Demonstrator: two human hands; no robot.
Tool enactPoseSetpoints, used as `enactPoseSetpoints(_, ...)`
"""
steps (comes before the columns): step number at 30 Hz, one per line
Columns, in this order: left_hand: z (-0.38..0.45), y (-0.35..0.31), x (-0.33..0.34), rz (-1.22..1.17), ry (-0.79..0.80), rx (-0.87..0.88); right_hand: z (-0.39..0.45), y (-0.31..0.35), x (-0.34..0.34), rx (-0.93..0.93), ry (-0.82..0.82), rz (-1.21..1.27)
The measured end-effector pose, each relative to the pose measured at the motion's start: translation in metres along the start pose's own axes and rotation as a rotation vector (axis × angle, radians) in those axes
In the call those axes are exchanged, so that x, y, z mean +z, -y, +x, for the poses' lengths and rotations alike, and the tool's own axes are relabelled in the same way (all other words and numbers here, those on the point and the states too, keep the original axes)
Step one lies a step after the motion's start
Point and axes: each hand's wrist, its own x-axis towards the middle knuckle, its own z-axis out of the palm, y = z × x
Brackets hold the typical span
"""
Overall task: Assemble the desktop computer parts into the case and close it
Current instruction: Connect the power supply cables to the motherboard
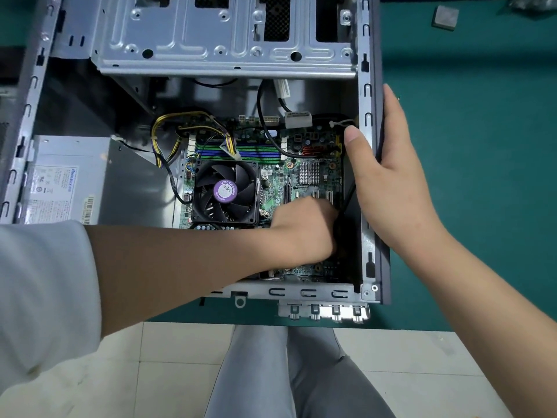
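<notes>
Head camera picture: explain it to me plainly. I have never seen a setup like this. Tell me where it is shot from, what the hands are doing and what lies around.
The picture comes from a camera worn on a person's head, looking down at their own arms. An open computer case lies on a green table.

Inside sit the motherboard, a black cooling fan and a grey power supply.

The right hand steadies the case's right wall, thumb inside, fingers outside. The left hand reaches down onto the board near a black cable; what it grips is hidden.

A small grey block lies apart on the table.
</notes>
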Motion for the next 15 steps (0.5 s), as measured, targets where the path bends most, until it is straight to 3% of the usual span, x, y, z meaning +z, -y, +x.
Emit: enactPoseSetpoints(15, 0.002, 0.001, 0.0054, 0.177, -0.071, 0.134, 0.0002, -0.0008, 0.0014, 0.008, -0.015, 0.023)
